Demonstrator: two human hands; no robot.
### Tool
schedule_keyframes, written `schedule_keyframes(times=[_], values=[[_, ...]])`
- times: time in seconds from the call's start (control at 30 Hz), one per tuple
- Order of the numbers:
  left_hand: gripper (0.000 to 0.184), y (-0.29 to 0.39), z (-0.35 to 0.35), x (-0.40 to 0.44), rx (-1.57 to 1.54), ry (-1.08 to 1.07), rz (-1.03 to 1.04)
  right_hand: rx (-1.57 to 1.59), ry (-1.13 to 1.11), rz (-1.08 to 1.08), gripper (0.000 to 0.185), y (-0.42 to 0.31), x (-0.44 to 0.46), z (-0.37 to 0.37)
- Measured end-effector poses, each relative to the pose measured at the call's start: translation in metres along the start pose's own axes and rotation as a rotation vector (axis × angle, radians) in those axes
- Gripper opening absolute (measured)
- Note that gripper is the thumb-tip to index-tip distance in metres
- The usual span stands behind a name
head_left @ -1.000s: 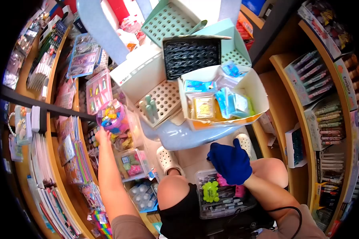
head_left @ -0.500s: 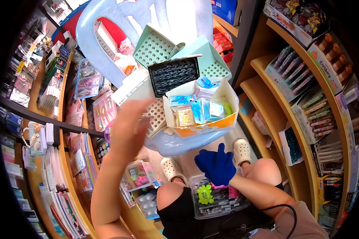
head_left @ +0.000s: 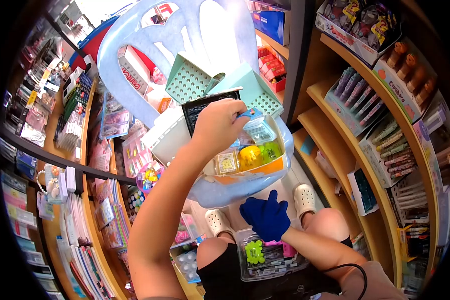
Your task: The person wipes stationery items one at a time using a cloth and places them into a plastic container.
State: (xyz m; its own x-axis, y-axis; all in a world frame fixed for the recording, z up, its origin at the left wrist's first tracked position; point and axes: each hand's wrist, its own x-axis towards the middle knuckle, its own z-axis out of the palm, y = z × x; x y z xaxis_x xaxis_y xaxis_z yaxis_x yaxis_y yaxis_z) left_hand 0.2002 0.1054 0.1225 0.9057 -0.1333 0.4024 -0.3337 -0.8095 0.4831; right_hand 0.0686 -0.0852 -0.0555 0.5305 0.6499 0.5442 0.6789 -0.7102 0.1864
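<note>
My left hand (head_left: 220,120), bare, reaches over an open white-and-orange box (head_left: 262,171) on a pale blue plastic chair (head_left: 220,194). Its fingers pinch the blue top of a small clear packet (head_left: 259,131); its contents are hard to make out. In the box also lie a yellow square-faced item (head_left: 227,162), a yellow figure (head_left: 250,156) and a green one (head_left: 270,151). My right hand (head_left: 267,215), in a dark blue glove, hovers above my lap with fingers apart, holding nothing. Below it, a clear tub (head_left: 244,267) holds pens and a lime-green toy (head_left: 255,252).
Behind the box, a black tray (head_left: 191,117) and mint-green perforated cartons (head_left: 187,80) rest on the chair. Curved wooden shelves (head_left: 330,131) with boxed pens rise on the right. Notebooks (head_left: 80,215) and packaged stationery fill shelves on the left. A clear bin (head_left: 187,262) stands beside my knee.
My left hand has moved right from the box's left side to its back and taken hold of a blue packet. Blue packets at the front are gone, exposing the yellow figure. The right hand barely moved.
</note>
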Motion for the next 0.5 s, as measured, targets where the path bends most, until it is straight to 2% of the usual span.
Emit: schedule_keyframes(times=[0.03, 0.07, 0.17, 0.2, 0.3, 0.33, 0.43, 0.5], values=[[0.013, 0.001, 0.003, 0.003, 0.002, 0.008, -0.016, 0.042, 0.001, 0.015, 0.016, -0.001, 0.0, 0.0], [0.014, 0.009, 0.005, 0.002, -0.04, 0.011, -0.151, 0.085, 0.0, 0.03, 0.018, -0.002, 0.001, 0.0], [0.017, 0.005, 0.028, -0.011, -0.178, 0.129, -0.272, -0.046, 0.099, 0.06, 0.021, -0.005, 0.008, 0.005], [0.016, 0.001, 0.03, -0.017, -0.124, -0.022, -0.305, -0.061, 0.105, 0.045, 0.021, -0.003, 0.011, 0.003], [0.016, -0.001, 0.035, -0.035, -0.327, -0.302, -0.239, -0.097, 0.12, 0.019, 0.022, 0.0, 0.014, 0.0], [0.022, -0.006, 0.034, -0.036, -0.146, -0.352, -0.022, -0.101, 0.123, 0.023, 0.023, -0.002, 0.012, 0.004], [0.028, -0.011, 0.031, -0.035, -0.089, -0.477, 0.132, -0.064, 0.095, 0.019, 0.022, -0.005, 0.007, 0.004], [0.029, -0.007, 0.033, -0.03, 0.031, -0.545, 0.108, -0.078, 0.094, 0.01, 0.022, -0.006, 0.004, 0.005]])
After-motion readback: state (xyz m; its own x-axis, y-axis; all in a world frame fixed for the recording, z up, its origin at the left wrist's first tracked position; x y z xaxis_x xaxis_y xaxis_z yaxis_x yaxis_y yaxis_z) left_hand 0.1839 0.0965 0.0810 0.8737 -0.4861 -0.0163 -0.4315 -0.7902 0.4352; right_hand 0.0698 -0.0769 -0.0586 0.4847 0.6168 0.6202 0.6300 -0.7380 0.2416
